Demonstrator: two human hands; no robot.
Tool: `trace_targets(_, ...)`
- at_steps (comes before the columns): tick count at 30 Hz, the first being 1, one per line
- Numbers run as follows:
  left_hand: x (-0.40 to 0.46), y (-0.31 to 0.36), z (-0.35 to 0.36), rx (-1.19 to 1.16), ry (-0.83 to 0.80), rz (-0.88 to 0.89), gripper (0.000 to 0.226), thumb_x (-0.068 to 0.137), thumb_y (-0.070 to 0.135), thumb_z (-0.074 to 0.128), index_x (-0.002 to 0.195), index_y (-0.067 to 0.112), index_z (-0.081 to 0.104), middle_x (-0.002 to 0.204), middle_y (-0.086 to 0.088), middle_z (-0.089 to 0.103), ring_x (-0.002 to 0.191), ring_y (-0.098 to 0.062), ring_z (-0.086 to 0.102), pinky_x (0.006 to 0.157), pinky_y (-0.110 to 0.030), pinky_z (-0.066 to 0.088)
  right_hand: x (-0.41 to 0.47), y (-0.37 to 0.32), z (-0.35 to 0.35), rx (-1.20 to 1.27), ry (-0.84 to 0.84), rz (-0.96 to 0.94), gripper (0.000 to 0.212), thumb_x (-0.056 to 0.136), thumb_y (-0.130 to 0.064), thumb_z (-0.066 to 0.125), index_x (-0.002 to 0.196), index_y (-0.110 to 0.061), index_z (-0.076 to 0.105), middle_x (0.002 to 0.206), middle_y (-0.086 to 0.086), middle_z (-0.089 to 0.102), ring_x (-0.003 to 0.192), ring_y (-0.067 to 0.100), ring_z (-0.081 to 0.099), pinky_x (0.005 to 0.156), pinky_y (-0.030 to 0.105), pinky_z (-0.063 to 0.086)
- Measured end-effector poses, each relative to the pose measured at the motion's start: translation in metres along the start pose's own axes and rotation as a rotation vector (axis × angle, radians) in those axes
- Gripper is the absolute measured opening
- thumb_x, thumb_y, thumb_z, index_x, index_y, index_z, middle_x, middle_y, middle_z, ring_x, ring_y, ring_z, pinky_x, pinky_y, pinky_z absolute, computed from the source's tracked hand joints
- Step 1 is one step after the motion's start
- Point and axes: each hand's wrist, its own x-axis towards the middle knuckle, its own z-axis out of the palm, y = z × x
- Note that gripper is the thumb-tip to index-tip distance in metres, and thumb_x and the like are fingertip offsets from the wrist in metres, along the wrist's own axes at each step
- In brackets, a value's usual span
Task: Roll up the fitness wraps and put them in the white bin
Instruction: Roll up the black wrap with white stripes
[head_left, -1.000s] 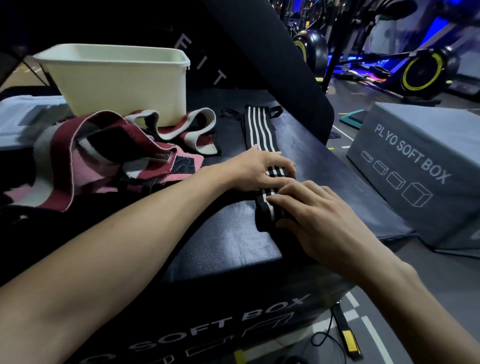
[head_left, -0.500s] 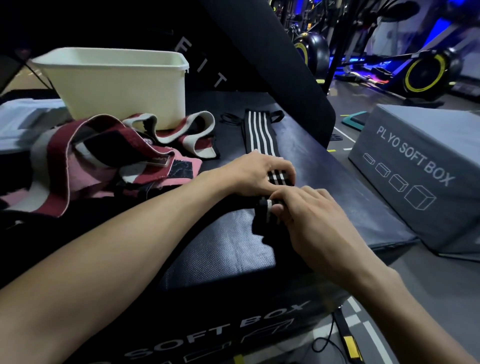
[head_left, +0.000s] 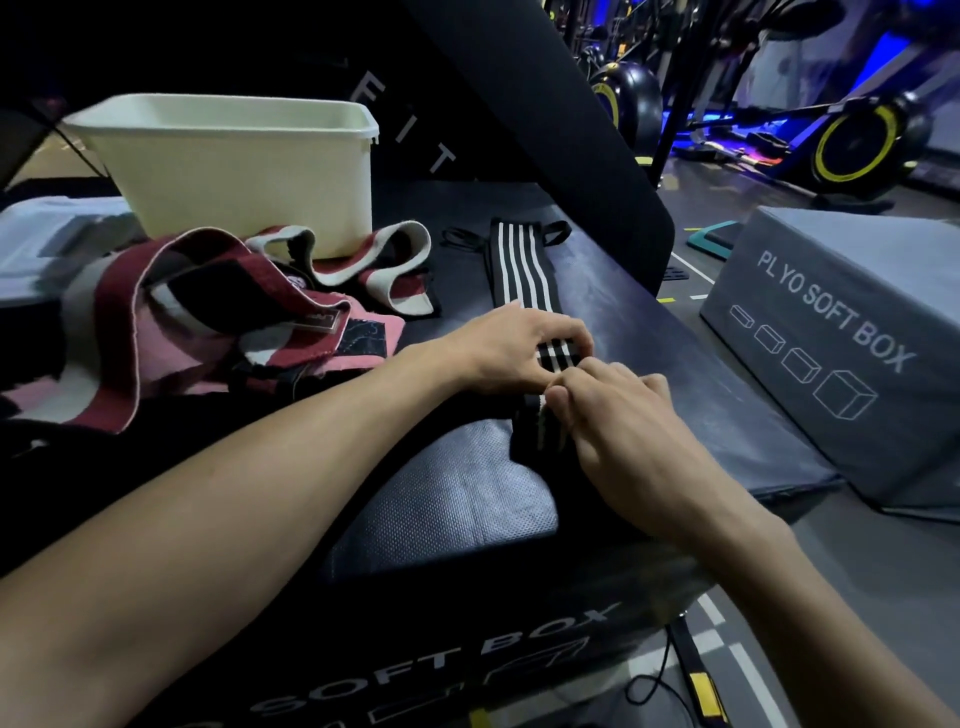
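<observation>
While its long axis runs from the near edge of the dark soft box (head_left: 457, 499) toward the far side, the black wrap (head_left: 522, 270) lies flat there, a narrow woven band with 4 white stripes along its length and a thin black loop at its far end. Its near end is bunched under both hands, partly hidden. The left hand (head_left: 511, 345) reaches in from the left and curls its fingers over the band, pinching it against the box top. The right hand (head_left: 631, 436) comes from the near right, fingers bent and gripping the wrap's near end just beside the left fingertips; the 2 hands touch.

Left of the black wrap, a heap of maroon, pink and white wraps (head_left: 208, 322) lies loose and folded, soft and thick-edged. Behind the heap stands the white bin (head_left: 239, 171), a rectangular plastic tub with a rolled rim. The box top is dark with a fine dimpled grain. A grey plyo box (head_left: 841, 353) stands to the right.
</observation>
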Motion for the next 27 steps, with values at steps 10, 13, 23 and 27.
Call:
trace_targets(10,0.001,-0.01,-0.003,-0.078,-0.014,-0.033,0.029,0.098,0.045,0.05,0.121,0.036,0.066,0.123,0.012,0.07,0.114,-0.006,0.063,0.104,-0.039,0.046,0.009,0.013,0.004,0.332,0.199,-0.038,0.031,0.094,-0.046,0.051,0.101,-0.023,0.07,0.081,-0.01,0.067,0.086,0.02,0.066,0.086,0.055,0.048)
trace_targets(13,-0.001,-0.008,-0.004,-0.069,-0.022,-0.041,0.02,0.096,0.046,0.05,0.108,0.042,0.066,0.107,0.013,0.071,0.101,-0.005,0.064,0.092,-0.033,0.05,0.013,0.014,0.007,0.313,0.236,-0.036,0.027,0.093,-0.046,0.052,0.095,-0.028,0.072,0.086,-0.018,0.057,0.091,0.018,0.052,0.088,0.054,0.044)
trace_targets(23,0.002,-0.011,-0.005,0.059,0.07,-0.162,0.066,0.072,0.075,0.048,0.125,0.037,0.062,0.125,0.015,0.065,0.118,-0.01,0.057,0.108,-0.043,0.044,0.011,0.012,0.017,0.189,0.586,-0.072,0.026,0.079,-0.047,0.078,0.077,-0.021,0.07,0.077,-0.008,0.069,0.072,0.018,0.064,0.072,0.037,0.046)
trace_targets(27,0.003,-0.016,-0.006,0.083,0.133,-0.142,0.059,0.078,0.08,0.051,0.119,0.04,0.065,0.125,0.018,0.064,0.119,-0.006,0.058,0.108,-0.043,0.045,0.0,0.024,0.016,0.193,0.414,-0.155,0.048,0.074,-0.063,0.071,0.1,-0.023,0.077,0.103,-0.01,0.074,0.094,0.012,0.067,0.085,0.033,0.048)
